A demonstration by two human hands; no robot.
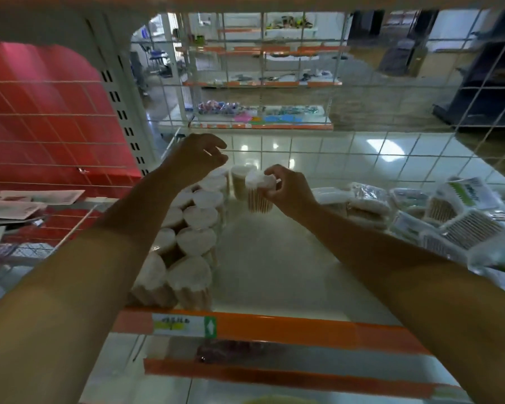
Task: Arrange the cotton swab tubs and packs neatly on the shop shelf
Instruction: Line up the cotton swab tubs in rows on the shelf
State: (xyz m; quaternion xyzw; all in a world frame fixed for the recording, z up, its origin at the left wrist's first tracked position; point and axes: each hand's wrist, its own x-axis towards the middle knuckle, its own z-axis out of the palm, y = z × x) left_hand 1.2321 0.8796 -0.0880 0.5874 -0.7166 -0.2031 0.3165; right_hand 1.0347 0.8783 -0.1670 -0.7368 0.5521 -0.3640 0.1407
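Two rows of round cotton swab tubs (197,217) with white lids run from the front edge to the back along the left of the white shelf (274,275). One more tub (239,182) stands at the back behind the rows. My right hand (289,189) grips a tilted tub (258,196) by its lid, held above the shelf's middle. Hovering over the back of the rows, my left hand (197,157) has loosely curled fingers and holds nothing. Flat plastic packs of swabs (455,220) lie in a loose heap at the right.
A wire mesh panel (362,147) closes the back of the shelf. An orange price rail (274,330) edges the front, with a lower shelf beneath. A red panel (47,123) and a white slotted upright (123,112) stand at the left, with packets (21,205) on the neighbouring shelf.
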